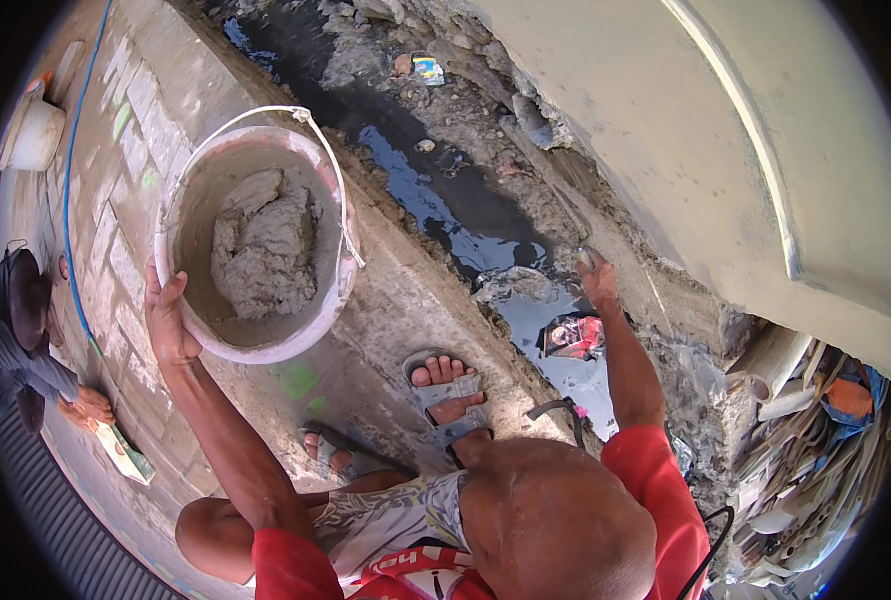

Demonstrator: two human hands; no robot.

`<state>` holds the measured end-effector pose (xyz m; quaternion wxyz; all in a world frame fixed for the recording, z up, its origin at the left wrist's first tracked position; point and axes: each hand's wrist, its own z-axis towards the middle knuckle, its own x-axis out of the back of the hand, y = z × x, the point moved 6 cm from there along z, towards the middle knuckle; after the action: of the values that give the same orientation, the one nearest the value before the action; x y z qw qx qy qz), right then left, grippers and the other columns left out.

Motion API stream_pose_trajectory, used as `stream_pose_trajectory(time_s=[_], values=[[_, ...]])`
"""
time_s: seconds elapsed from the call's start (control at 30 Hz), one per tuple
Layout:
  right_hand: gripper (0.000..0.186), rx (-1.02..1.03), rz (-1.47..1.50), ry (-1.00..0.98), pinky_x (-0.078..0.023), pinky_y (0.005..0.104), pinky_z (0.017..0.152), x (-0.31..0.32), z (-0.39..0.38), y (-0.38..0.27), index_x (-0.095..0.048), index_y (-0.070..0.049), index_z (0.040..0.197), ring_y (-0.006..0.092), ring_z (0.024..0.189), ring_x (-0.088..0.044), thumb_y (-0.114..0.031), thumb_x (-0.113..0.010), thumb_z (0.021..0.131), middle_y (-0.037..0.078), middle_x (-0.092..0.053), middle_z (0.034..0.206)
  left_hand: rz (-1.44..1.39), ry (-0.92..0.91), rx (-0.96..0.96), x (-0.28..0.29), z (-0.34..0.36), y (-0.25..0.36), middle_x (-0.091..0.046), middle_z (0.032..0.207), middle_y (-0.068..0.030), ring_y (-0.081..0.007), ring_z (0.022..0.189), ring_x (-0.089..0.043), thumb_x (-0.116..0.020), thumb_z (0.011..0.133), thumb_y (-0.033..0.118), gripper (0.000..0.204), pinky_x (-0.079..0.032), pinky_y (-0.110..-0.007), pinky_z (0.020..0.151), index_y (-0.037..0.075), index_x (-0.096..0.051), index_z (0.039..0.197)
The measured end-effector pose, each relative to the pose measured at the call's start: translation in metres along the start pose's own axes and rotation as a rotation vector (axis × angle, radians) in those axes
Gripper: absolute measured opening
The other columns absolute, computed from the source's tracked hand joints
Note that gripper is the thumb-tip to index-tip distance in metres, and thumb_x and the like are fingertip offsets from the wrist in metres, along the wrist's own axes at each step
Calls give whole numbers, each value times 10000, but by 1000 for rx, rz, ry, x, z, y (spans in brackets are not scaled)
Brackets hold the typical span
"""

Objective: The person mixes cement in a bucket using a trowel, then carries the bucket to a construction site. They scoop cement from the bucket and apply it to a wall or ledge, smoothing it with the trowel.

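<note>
the pale plastered wall (665, 130) fills the upper right and curves away; its foot is rough, crumbled grey masonry that drops straight into a narrow drain of dark standing water (445, 215) strewn with stones and bits of litter. on the near side of that drain runs a grey concrete ledge (405, 310), slanting from the upper left down to the lower right; the person crouches on it, both sandalled feet near its lower stretch. left of the ledge lies a paved strip of pale bricks (115, 250) with a thin blue hose (73, 200) running along it, and another person (15, 340) squats at the far left edge of the paving.

the round pink plastic bucket (257, 240) sits on the ledge toward its upper end, upright, its white wire handle (330, 170) flopped over the right rim. a lump of wet grey mortar (265, 250) lies in its bottom, well below the rim. the left hand (165, 315) is at the bucket's lower left rim, fingers curled over the edge and gripping it. the right hand (595, 275) reaches the other way, out across the drain to the broken base of the wall, fingers bunched and pressed against the masonry there; whether it pinches a bit of mortar i cannot tell. so the bucket lies up and left of the body, well apart from the right hand, with the drain between the ledge and the spot on the wall. a heap of pale pipes and scrap (815, 450) crowds the lower right corner.
</note>
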<state>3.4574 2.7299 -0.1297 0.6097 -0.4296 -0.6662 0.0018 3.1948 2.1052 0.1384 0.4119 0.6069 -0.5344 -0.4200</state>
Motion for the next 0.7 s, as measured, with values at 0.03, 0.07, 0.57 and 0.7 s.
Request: stream_pose_trajectory(time_s=[0.03,0.07,0.57,0.7], values=[[457,21,8,27,-509,335,762,11,8,-3,-588,-3,1216,236,806,-653,-217,-656,818,191,-684,964,26,27,2,2,0,0,-486,1303,-132,-248,1162,-502,-537,824,9,614,-435,-361,974,48,-348,1406],[456,-21,-3,47,-521,333,713,18,12,-5,-587,-7,1222,223,748,-652,-212,-653,819,171,-689,938,26,33,3,3,0,-1,-488,1301,-131,-250,1161,-502,-538,823,11,613,-432,-361,977,47,-349,1406],[483,-264,483,-34,-438,256,493,123,-99,-51,-532,43,1271,97,564,-521,-179,-649,859,42,-586,770,49,81,-6,-2,-3,4,-531,1260,-128,-224,1132,-515,-536,833,1,545,-409,-342,984,17,-414,1364],[495,67,241,-79,-490,316,638,131,-123,-144,-542,39,1251,203,687,-591,-158,-676,817,97,-609,807,17,87,0,-19,-8,13,-555,1222,-123,-218,1110,-526,-517,812,-35,516,-414,-342,975,12,-454,1322]])
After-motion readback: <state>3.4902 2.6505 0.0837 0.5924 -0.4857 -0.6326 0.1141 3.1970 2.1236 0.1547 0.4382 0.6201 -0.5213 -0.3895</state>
